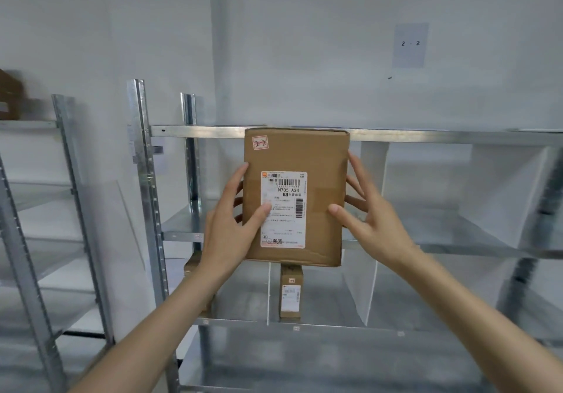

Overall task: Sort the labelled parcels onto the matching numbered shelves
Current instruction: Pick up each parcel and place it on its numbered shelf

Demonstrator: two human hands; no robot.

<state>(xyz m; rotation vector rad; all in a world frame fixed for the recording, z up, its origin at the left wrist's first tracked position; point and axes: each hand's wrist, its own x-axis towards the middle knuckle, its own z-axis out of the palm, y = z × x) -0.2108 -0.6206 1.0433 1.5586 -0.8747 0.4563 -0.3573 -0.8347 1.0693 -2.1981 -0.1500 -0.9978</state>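
Left hand: clasps the left edge of the cardboard parcel, thumb laid across its shipping label, fingers wrapped behind. Right hand: clasps the right edge likewise, thumb on the front face, fingers behind. Parcel: held upright between both hands, long axis vertical, label toward the camera; a small sticker at its upper left carries a handwritten mark, seemingly "2-2". Position: directly ahead of both hands, each equally near, in front of the metal shelving unit, its top edge level with the upper rail. Wall sign: reads "2 - 2", up and to the right of the parcel. Judgement: the matching bay probably lies rightward. Lower shelf: one small parcel stands upright beside a white divider.
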